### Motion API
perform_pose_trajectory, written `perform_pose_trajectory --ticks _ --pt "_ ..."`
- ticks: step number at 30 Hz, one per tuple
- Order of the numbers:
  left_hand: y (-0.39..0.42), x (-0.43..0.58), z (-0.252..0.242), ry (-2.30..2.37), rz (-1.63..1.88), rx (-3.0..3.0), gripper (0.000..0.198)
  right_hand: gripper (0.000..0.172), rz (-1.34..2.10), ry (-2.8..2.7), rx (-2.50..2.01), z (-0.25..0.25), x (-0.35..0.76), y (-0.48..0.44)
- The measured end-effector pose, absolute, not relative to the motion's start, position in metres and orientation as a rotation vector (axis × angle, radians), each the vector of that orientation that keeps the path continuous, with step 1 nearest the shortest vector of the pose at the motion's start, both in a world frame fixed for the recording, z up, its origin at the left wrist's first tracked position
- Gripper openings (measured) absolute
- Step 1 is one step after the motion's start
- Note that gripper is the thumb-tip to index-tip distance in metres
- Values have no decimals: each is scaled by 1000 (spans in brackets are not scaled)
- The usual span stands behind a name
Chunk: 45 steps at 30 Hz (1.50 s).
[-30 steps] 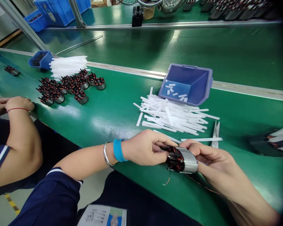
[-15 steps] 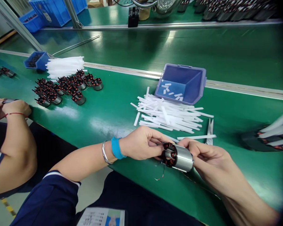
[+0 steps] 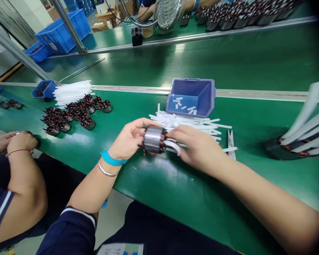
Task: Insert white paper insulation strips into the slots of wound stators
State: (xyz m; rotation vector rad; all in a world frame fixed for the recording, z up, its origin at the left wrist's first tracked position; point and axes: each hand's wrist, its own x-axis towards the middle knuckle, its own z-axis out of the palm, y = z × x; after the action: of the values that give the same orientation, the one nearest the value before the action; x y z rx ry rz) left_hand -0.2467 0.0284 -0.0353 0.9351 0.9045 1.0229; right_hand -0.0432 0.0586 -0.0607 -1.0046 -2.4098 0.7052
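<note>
My left hand (image 3: 129,139) grips a metal stator (image 3: 153,140) with copper windings, held above the green table (image 3: 154,184). My right hand (image 3: 199,147) is at the stator's right end, its fingers pinched on a white paper strip (image 3: 174,145) that bends against the windings. Just behind my hands lies a loose pile of white strips (image 3: 191,124). A pair of small scissors (image 3: 230,140) lies to the right of my right hand.
A blue bin (image 3: 190,97) with a few short strips stands behind the pile. A cluster of several stators (image 3: 74,113), a strip bundle (image 3: 71,92) and a small blue bin (image 3: 42,89) are at left. A co-worker's arm (image 3: 18,177) rests there. Strip-filled stators (image 3: 300,140) sit at right.
The stator has been turned end for end and moved left and farther from me. My left hand now holds it, and my right hand has picked up a white strip.
</note>
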Motion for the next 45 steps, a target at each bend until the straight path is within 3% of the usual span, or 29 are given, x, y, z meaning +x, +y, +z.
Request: perform_pose_trajectory --ticks 3,8,17,21,34,45 --pt "33 -260 -27 925 1083 934 40 27 569 -2629 -931 -68 -83 77" --pt "33 -261 -28 908 1065 938 48 4 654 -2573 -838 -76 -113 95" --pt "33 -248 -37 893 872 872 45 22 1032 -1972 -975 -46 -26 63" --pt "29 -232 -48 879 779 870 42 21 1225 -1799 -997 -38 -6 35" --pt "15 -215 -60 932 792 934 57 28 1261 -1391 -1278 -63 -19 24" --pt "8 -209 -70 1104 932 1337 21 25 1277 -1486 -1216 -73 -20 20"
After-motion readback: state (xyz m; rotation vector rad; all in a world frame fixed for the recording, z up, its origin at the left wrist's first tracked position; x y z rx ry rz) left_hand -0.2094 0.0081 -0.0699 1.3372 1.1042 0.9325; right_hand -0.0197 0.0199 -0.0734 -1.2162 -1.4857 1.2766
